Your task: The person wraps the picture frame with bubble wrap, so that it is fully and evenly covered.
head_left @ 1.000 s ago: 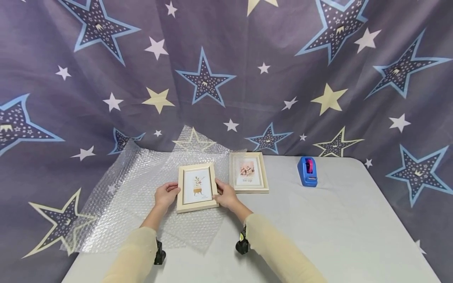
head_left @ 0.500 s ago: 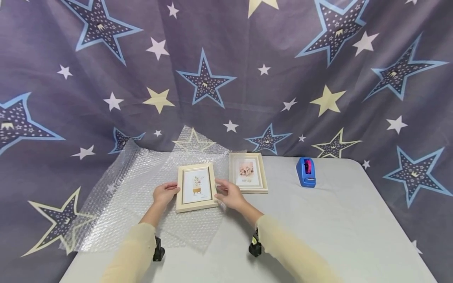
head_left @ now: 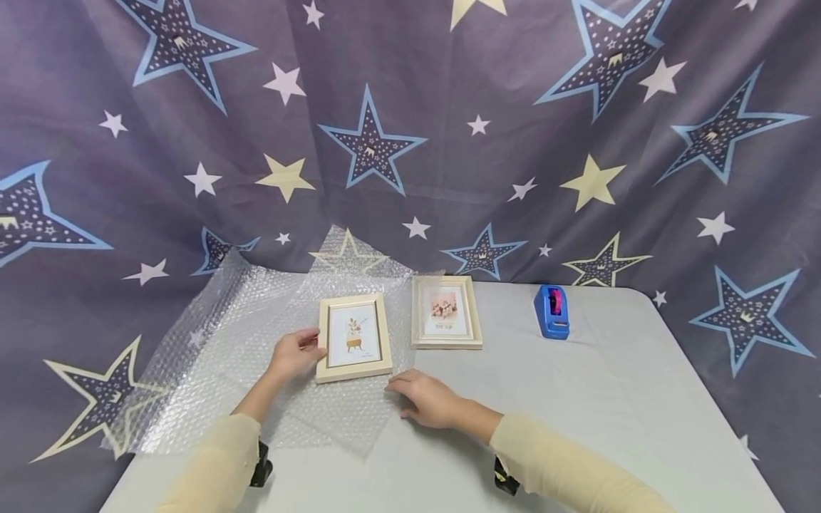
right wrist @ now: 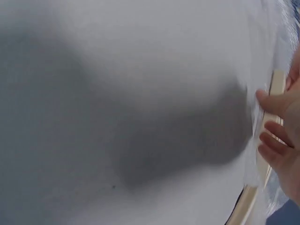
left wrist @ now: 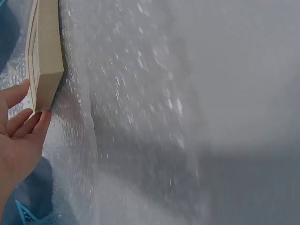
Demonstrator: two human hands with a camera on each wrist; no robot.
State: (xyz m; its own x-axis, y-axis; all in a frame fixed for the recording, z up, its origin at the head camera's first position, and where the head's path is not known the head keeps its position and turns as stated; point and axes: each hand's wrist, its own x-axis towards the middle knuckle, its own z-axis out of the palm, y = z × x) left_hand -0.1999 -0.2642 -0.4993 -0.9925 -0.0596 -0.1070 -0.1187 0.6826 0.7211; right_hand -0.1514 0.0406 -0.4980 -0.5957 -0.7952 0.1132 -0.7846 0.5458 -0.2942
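One grip, the left hand [head_left: 296,354], pinched the plant-print picture frame [head_left: 354,345] over bubble wrap [head_left: 224,356] at lower centre, while the right hand [head_left: 428,400] lay relaxed and open near its lower-right corner, so careful placing probably required steadying the pinched side.

A purple-grey curtain [head_left: 442,50] hangs behind the counter [head_left: 628,413] and down past its left and right sides, with soft vertical folds. It is printed with large blue-edged stars [head_left: 372,142], plain yellow stars [head_left: 593,183] and small white stars [head_left: 285,83]. The counter has a pale, smooth top with a rounded far right corner. Soft-edged grey shadows [right wrist: 187,145] lie across it.
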